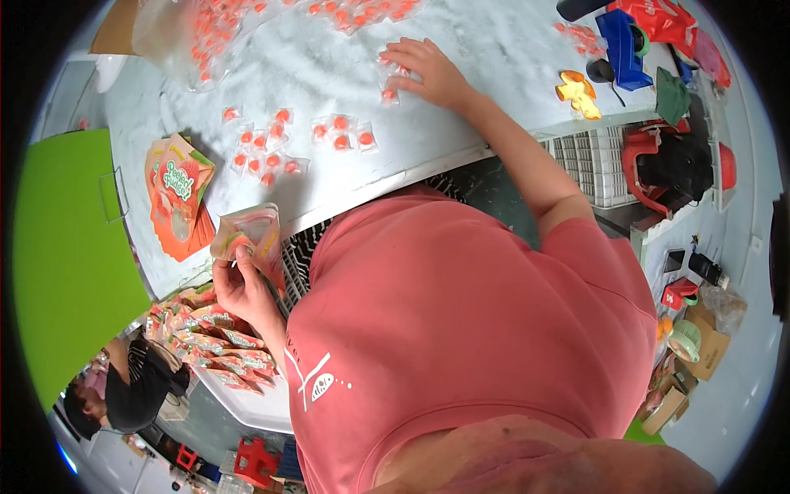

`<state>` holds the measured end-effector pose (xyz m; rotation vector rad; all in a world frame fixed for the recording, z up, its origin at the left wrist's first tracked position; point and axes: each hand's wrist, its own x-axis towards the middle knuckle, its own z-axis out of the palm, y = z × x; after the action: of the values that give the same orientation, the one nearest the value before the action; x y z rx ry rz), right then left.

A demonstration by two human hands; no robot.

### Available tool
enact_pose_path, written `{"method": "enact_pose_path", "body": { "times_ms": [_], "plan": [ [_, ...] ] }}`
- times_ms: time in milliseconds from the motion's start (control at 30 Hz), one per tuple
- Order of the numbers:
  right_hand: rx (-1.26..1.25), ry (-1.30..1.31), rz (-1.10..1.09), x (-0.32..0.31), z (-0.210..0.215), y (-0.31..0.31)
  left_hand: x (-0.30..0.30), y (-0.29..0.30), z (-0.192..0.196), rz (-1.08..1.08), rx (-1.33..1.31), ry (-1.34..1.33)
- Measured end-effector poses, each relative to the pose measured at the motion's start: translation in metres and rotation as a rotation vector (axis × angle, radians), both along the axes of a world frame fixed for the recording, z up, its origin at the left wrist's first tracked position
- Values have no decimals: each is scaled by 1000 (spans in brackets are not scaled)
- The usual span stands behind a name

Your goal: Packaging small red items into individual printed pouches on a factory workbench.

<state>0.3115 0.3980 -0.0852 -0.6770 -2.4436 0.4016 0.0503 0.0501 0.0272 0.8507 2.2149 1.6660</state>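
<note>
In my left hand (pixel 240 290) is an opened orange and green printed pouch (pixel 265 239), its mouth spread wide at the table's near edge. My thumb presses on its side. Out on the table, my right hand (pixel 429 76) lies over a few small clear sachets (pixel 389 96), each with a round red-orange sweet. Its fingers are apart, and they partly hide the sachets. Between my hands lie more of these wrapped sweets (pixel 267 156) in loose clusters. A stack of flat printed pouches (pixel 177 198) rests left of them.
Filled pouches (pixel 218 333) crowd a white tray (pixel 247 403) below the table's left end. A clear bag of sweets (pixel 193 41) stands at the far left. A blue tape dispenser (pixel 625 49) sits far right. Another person (pixel 136 387) is at lower left, beside a green panel (pixel 70 255).
</note>
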Motion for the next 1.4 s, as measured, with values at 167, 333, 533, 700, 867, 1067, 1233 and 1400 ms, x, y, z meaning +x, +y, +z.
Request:
{"method": "enact_pose_path", "body": {
  "times_ms": [167,333,533,700,867,1067,1233,1400],
  "plan": [
    [-111,-10,64,-12,9,-37,3,0,2,24,18,-5],
    [-168,-34,67,-39,24,-83,3,1,3,6,29,41],
    [-8,-106,126,-82,18,-103,5,-1,9,15,41,25],
    [142,-139,187,-107,19,-104,2,-6,7,43,36,66],
    [307,-56,272,-123,17,-90,-5,-8,6,63,-23,79],
    [174,60,405,-130,9,-66,-11,-4,8,48,-28,44],
    [100,71,387,-129,2,-61,-13,3,5,33,-32,10],
    [143,-31,306,-130,13,-72,-14,17,3,-54,-59,239]
  ]
}}
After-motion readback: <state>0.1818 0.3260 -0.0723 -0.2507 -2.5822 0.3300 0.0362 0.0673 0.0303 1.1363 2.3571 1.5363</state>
